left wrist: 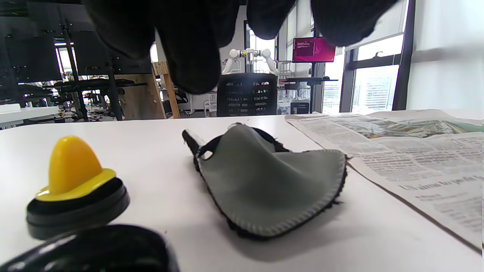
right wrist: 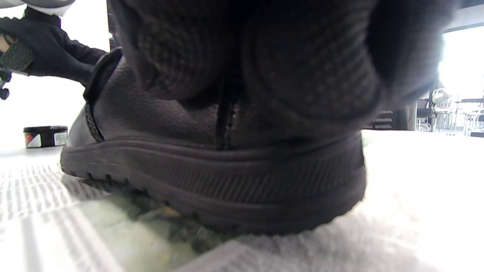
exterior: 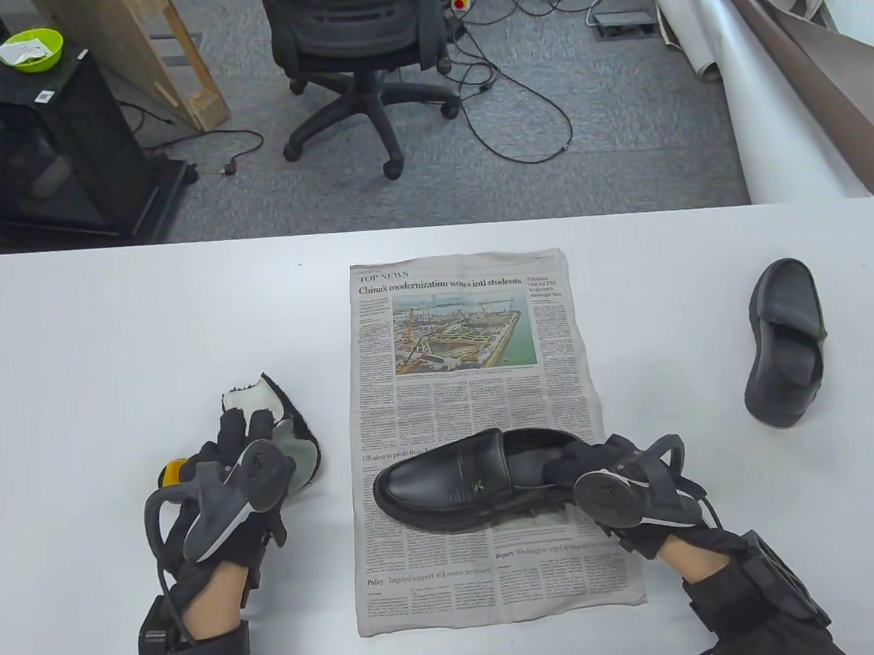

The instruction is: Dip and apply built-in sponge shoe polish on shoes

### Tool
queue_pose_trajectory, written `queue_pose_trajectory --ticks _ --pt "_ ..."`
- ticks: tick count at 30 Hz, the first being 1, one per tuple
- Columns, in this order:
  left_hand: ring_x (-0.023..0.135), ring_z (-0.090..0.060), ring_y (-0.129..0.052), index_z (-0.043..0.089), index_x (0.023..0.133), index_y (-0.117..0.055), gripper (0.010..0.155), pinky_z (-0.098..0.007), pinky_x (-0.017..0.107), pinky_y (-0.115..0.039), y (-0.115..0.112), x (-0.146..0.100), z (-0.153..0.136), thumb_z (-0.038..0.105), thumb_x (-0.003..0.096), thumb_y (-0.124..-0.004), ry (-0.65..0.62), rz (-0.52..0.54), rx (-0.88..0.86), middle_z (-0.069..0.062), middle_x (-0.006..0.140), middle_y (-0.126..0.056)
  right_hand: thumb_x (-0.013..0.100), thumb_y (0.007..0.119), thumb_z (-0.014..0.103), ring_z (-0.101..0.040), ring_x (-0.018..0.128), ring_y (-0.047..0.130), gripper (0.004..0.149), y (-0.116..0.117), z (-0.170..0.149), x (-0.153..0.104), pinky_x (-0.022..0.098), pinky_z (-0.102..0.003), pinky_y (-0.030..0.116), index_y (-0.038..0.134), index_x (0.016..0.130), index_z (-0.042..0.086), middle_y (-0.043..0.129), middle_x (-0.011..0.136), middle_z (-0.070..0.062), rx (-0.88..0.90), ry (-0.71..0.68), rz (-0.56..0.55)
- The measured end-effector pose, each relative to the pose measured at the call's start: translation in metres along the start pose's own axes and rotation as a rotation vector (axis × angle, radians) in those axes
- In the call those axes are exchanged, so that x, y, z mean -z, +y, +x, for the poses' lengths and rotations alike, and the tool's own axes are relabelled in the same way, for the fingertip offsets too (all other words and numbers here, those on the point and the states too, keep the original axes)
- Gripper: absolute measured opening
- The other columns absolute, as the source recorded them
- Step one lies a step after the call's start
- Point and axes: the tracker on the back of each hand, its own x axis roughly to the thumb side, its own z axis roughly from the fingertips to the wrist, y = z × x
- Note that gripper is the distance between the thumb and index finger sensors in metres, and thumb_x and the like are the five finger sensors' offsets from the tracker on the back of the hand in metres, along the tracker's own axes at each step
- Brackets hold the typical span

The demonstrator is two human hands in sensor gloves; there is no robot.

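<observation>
Table view first: a black loafer (exterior: 456, 487) sits sideways on a sheet of newspaper (exterior: 478, 384) on the white table (exterior: 109, 350), toe pointing left, and the right hand (exterior: 612, 480) has its fingers tucked into the heel opening, gripping the back of the shoe. The left hand (exterior: 244, 460) is off to the left over a grey cloth mitt (exterior: 291, 435); can't tell from up here whether it's pinching it or just above it. A bit of yellow from the polish applicator (exterior: 170, 473) peeks out beside that hand. The second shoe (exterior: 786, 340) lies well apart on the right side of the table. Left wrist view: the gloved fingertips (left wrist: 189, 45) hang above the mitt (left wrist: 264, 181) without touching it, loosely relaxed, and the yellow-handled sponge applicator (left wrist: 73, 189) stands on the table just left of the mitt, with the newspaper (left wrist: 408, 158) to the right. Right wrist view: the fingers (right wrist: 264, 56) are wrapped over the loafer's heel (right wrist: 227, 166), the sole is down on the paper, and a small polish tin (right wrist: 45, 136) sits far left.
</observation>
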Motion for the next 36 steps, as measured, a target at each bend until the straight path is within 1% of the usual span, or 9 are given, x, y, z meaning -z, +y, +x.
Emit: queue_pose_trajectory --ticks 6,8,12,20,25,27,28,32,36 --pt "0.067 -0.017 -0.095 0.027 0.107 -0.054 0.063 -0.05 0.067 -0.077 0.005 0.012 0.003 0.046 0.0504 -0.073 -0.005 -0.053 0.088 -0.011 0.119 -0.052 0.034 0.083 0.048 -0.011 0.025 0.103 0.041 0.01 -0.005 0.004 0.044 -0.039 0.089 0.093 0.071 0.032 0.092 0.068 0.002 0.054 0.011 0.122" --pt "0.06 -0.013 -0.099 0.026 0.106 -0.057 0.061 -0.047 0.063 -0.082 0.012 0.021 0.005 0.044 0.05 -0.075 0.024 -0.023 0.111 -0.01 0.117 -0.057 0.033 0.084 0.051 -0.011 0.026 0.101 0.043 0.012 -0.003 0.003 0.045 -0.039 0.088 0.091 0.07 0.031 0.09 0.07 0.001 0.039 0.015 0.104" --pt "0.047 -0.008 -0.101 0.025 0.105 -0.059 0.065 -0.044 0.059 -0.085 0.014 0.043 0.013 0.044 0.0473 -0.081 0.044 -0.139 0.129 -0.009 0.115 -0.063 0.032 0.083 0.055 -0.01 0.025 0.099 0.046 0.015 0.0 0.0 0.045 -0.038 0.088 0.089 0.07 0.031 0.087 0.07 0.0 0.0 0.017 0.074" --pt "0.042 -0.004 -0.1 0.024 0.105 -0.059 0.074 -0.042 0.059 -0.086 -0.018 0.089 0.013 0.05 0.0415 -0.087 0.146 -0.431 0.137 -0.008 0.112 -0.068 0.032 0.083 0.055 -0.011 0.024 0.097 0.044 0.015 -0.002 -0.001 0.045 -0.039 0.087 0.089 0.067 0.03 0.086 0.069 0.0 0.031 0.013 0.054" --pt "0.044 -0.003 -0.099 0.027 0.102 -0.064 0.068 -0.041 0.06 -0.084 -0.045 0.105 0.01 0.048 0.0416 -0.088 0.166 -0.5 0.126 -0.006 0.105 -0.073 0.032 0.083 0.055 -0.011 0.023 0.097 0.043 0.015 -0.003 0.0 0.045 -0.038 0.087 0.09 0.066 0.03 0.086 0.069 0.0 0.047 0.008 0.053" --pt "0.041 -0.003 -0.099 0.031 0.091 -0.074 0.052 -0.041 0.059 -0.085 -0.05 0.108 0.01 0.044 0.0422 -0.089 0.151 -0.475 0.113 -0.003 0.096 -0.081 0.032 0.083 0.055 -0.011 0.023 0.097 0.043 0.016 -0.003 0.0 0.045 -0.038 0.087 0.09 0.066 0.03 0.087 0.068 0.0 0.051 0.009 0.051" --pt "0.037 -0.003 -0.1 0.031 0.085 -0.079 0.045 -0.04 0.057 -0.087 -0.048 0.108 0.011 0.042 0.0428 -0.089 0.152 -0.414 0.111 -0.002 0.091 -0.085 0.032 0.083 0.055 -0.011 0.023 0.097 0.042 0.016 -0.003 0.0 0.045 -0.038 0.087 0.09 0.065 0.03 0.086 0.069 0.0 0.052 0.008 0.053" --pt "0.026 0.003 -0.104 0.029 0.084 -0.077 0.044 -0.035 0.05 -0.093 -0.028 0.1 0.014 0.038 0.0434 -0.088 0.102 -0.332 0.055 -0.006 0.093 -0.089 0.032 0.083 0.055 -0.011 0.023 0.097 0.042 0.016 -0.003 0.0 0.044 -0.038 0.087 0.09 0.065 0.03 0.087 0.068 0.0 0.051 0.008 0.057" --pt "0.02 0.005 -0.105 0.029 0.084 -0.078 0.044 -0.033 0.046 -0.096 0.002 0.083 0.025 0.039 0.0424 -0.089 0.011 -0.24 -0.017 -0.002 0.077 -0.1 0.032 0.083 0.055 -0.011 0.023 0.097 0.042 0.016 -0.003 0.0 0.045 -0.038 0.087 0.09 0.065 0.03 0.086 0.068 0.0 0.039 0.013 0.057"
